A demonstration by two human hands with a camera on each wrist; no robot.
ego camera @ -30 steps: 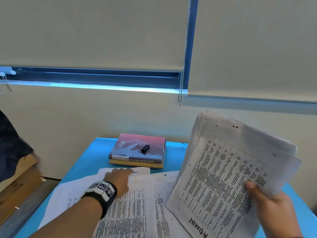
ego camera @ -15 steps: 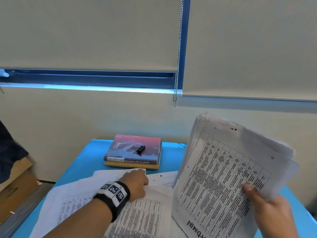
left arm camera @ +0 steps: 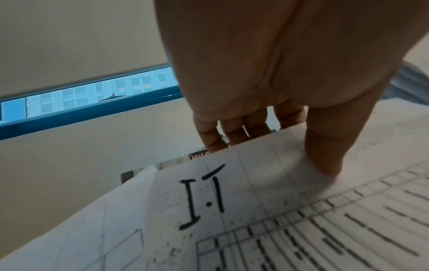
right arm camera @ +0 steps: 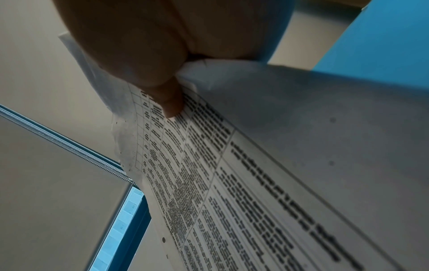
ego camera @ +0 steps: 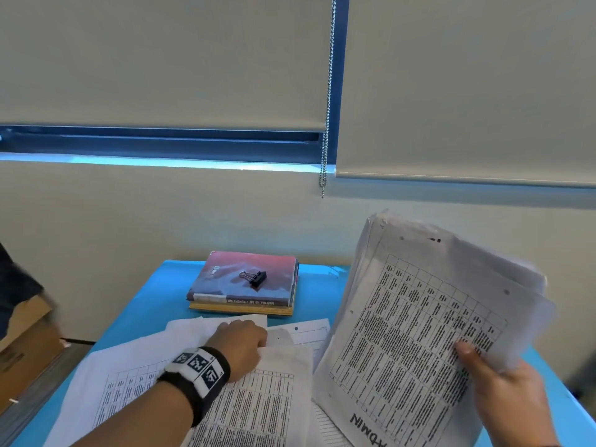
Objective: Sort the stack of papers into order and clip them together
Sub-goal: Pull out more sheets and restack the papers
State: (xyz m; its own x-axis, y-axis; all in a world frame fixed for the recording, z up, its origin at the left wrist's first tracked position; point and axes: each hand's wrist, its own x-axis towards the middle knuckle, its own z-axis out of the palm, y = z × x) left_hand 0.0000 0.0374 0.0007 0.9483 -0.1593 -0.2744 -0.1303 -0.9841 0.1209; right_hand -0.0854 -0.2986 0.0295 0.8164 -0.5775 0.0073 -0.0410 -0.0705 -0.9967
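My right hand [ego camera: 503, 391] holds up a stack of papers [ego camera: 419, 317] tilted over the table's right side, thumb on the printed top sheet marked "ADMIN". In the right wrist view the thumb [right arm camera: 168, 104] presses that stack of papers [right arm camera: 255, 183]. My left hand [ego camera: 251, 338] is on the loose sheets [ego camera: 258, 398] spread over the blue table [ego camera: 154, 304]. The left wrist view shows my left hand [left arm camera: 278, 144] pinching the far edge of a sheet marked "I.T" [left arm camera: 232, 201], thumb on top and fingers behind. A black binder clip [ego camera: 254, 278] lies on a pile of books [ego camera: 225, 285].
The books sit at the table's far edge against the wall, under a window with roller blinds and a bead chain [ego camera: 325, 156]. Cardboard boxes [ego camera: 22, 350] stand on the floor left of the table. More sheets [ego camera: 306, 330] lie between my hands.
My left hand slid a little to the right along the far edge of the spread sheets and took hold of the "I.T" sheet's edge. The raised stack stayed almost still.
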